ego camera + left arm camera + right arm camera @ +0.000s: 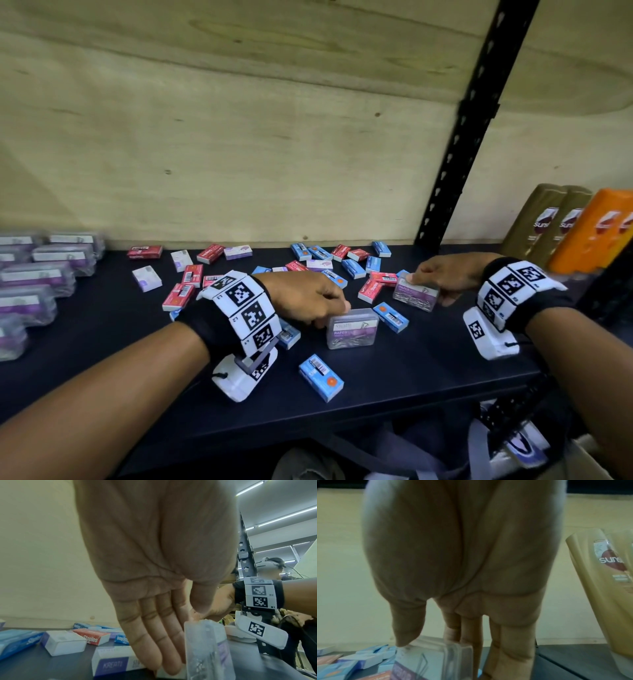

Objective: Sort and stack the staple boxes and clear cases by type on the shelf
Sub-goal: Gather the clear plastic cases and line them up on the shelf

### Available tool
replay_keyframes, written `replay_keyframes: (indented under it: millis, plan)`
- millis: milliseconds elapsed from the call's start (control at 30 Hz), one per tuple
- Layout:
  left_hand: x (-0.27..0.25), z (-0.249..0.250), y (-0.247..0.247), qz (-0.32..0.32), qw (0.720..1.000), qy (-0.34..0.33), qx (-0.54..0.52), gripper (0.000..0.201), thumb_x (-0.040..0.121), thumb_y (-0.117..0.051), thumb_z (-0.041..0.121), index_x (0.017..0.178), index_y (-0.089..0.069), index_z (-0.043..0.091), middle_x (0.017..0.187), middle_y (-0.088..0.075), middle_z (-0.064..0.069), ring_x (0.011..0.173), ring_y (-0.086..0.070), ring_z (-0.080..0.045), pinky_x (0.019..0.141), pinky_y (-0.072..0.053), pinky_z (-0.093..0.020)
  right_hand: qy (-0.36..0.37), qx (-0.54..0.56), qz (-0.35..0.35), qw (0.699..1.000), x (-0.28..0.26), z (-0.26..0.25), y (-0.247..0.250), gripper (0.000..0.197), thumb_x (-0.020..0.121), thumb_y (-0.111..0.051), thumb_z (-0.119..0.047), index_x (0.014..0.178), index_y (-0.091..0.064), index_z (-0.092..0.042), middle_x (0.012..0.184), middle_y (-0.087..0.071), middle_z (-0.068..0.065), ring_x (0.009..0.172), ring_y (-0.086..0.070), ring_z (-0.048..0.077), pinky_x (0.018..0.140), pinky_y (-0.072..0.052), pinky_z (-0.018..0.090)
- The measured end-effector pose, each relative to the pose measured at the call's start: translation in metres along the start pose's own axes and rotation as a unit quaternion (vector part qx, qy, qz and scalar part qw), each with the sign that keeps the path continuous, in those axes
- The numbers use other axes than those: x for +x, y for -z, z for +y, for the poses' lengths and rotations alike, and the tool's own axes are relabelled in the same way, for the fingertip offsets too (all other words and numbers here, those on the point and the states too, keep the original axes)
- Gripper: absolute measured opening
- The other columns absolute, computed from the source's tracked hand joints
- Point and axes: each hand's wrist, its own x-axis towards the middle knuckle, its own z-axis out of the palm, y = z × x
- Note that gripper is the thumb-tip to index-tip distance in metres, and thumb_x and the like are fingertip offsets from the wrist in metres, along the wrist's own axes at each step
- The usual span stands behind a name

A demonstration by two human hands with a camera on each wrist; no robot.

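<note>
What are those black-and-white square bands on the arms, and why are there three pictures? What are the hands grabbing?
A person is sorting things on a dark shelf. The patterned bands carry small cameras on each wrist. One picture comes from a head camera; the other two look along each palm. The left hand holds a clear case of paper clips, and the right hand holds another clear case. Little red, blue and white staple boxes lie scattered around. More clear cases sit at the left, shampoo bottles at the right.

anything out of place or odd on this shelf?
Yes: red, blue and white staple boxes lie scattered and mixed at all angles. Both hands grip stray clear cases, away from the left-end stack.
</note>
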Motion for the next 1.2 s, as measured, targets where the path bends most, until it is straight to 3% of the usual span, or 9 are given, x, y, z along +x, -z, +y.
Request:
replay_keyframes:
  millis: [133,233,367,467,600,733,967,1100,1200]
  plan:
    - [0.001,0.0,-0.001,0.012,0.998,-0.02,0.054,0.036,0.089,-0.063,0.048,0.118,-0.064,0.027,0.103,-0.066,0.014,0.094,-0.062,-0.005,0.087,-0.047,-0.021,0.01,-0.074,-0.006,0.997,0.001,0.004,0.001,0.026,0.097,-0.06,-0.021,0.117,-0.063,-0.004,0.095,-0.07,0.015,0.073,-0.061,0.016,0.07,-0.056,0.028]
    - [0.0,-0.001,0.0,0.025,0.997,-0.042,0.067,0.034,0.089,-0.066,0.043,0.118,-0.065,0.025,0.107,-0.068,0.012,0.096,-0.063,-0.005,0.088,-0.049,-0.023,0.02,-0.131,0.01,0.991,-0.003,0.003,0.004,0.025,0.091,-0.068,-0.029,0.11,-0.068,-0.013,0.1,-0.075,0.012,0.077,-0.065,0.017,0.079,-0.057,0.033]
    - [-0.012,-0.009,0.012,0.053,0.996,-0.045,0.048,0.032,0.088,-0.067,0.042,0.116,-0.067,0.027,0.106,-0.069,0.014,0.095,-0.064,-0.003,0.091,-0.051,-0.026,0.047,-0.177,0.037,0.982,-0.022,-0.021,0.008,0.017,0.089,-0.071,-0.032,0.101,-0.069,-0.021,0.091,-0.077,0.004,0.075,-0.068,0.018,0.081,-0.057,0.034]
    - [-0.035,-0.023,0.028,0.084,0.995,-0.033,0.032,0.03,0.086,-0.071,0.042,0.112,-0.069,0.028,0.105,-0.07,0.014,0.094,-0.065,-0.002,0.091,-0.052,-0.029,0.098,-0.2,0.053,0.973,-0.038,-0.058,0.006,0.017,0.089,-0.071,-0.034,0.101,-0.068,-0.023,0.091,-0.076,-0.002,0.087,-0.071,0.021,0.086,-0.055,0.037]
    - [-0.082,-0.046,0.048,0.127,0.992,-0.002,0.028,0.031,0.082,-0.076,0.037,0.11,-0.071,0.026,0.1,-0.072,0.016,0.09,-0.066,0.003,0.088,-0.052,-0.022,0.18,-0.258,0.098,0.944,-0.053,-0.116,-0.007,0.026,0.085,-0.073,-0.043,0.105,-0.063,-0.03,0.089,-0.068,-0.015,0.089,-0.063,0.014,0.085,-0.049,0.031]
    - [-0.144,-0.079,0.062,0.155,0.985,0.061,0.031,0.026,0.08,-0.078,0.033,0.105,-0.072,0.028,0.098,-0.074,0.016,0.085,-0.067,0.005,0.076,-0.049,-0.01,0.272,-0.267,0.061,0.923,-0.068,-0.185,-0.037,0.022,0.086,-0.071,-0.041,0.104,-0.061,-0.033,0.09,-0.068,-0.017,0.077,-0.061,0.006,0.076,-0.048,0.03]
    - [-0.258,-0.127,0.059,0.181,0.964,0.195,0.029,0.024,0.08,-0.078,0.036,0.102,-0.071,0.034,0.091,-0.073,0.022,0.083,-0.068,0.005,0.086,-0.054,-0.025,0.391,-0.329,0.007,0.859,-0.083,-0.293,-0.105,0.029,0.09,-0.064,-0.046,0.111,-0.057,-0.028,0.104,-0.067,-0.009,0.084,-0.059,0.014,0.069,-0.045,0.029]
    - [-0.306,-0.146,0.049,0.197,0.938,0.278,0.056,0.022,0.08,-0.076,0.037,0.101,-0.068,0.038,0.088,-0.07,0.021,0.079,-0.064,0.006,0.074,-0.051,-0.016,0.438,-0.358,-0.023,0.824,-0.092,-0.339,-0.144,0.034,0.091,-0.062,-0.047,0.116,-0.058,-0.025,0.109,-0.067,-0.007,0.094,-0.061,0.017,0.086,-0.051,0.035]
    - [-0.333,-0.157,0.042,0.189,0.925,0.323,0.071,0.021,0.08,-0.073,0.036,0.1,-0.067,0.039,0.088,-0.068,0.023,0.078,-0.062,0.008,0.071,-0.049,-0.014,0.461,-0.386,-0.031,0.799,-0.096,-0.367,-0.169,0.035,0.091,-0.062,-0.048,0.115,-0.061,-0.023,0.108,-0.068,-0.004,0.096,-0.062,0.019,0.089,-0.052,0.038]
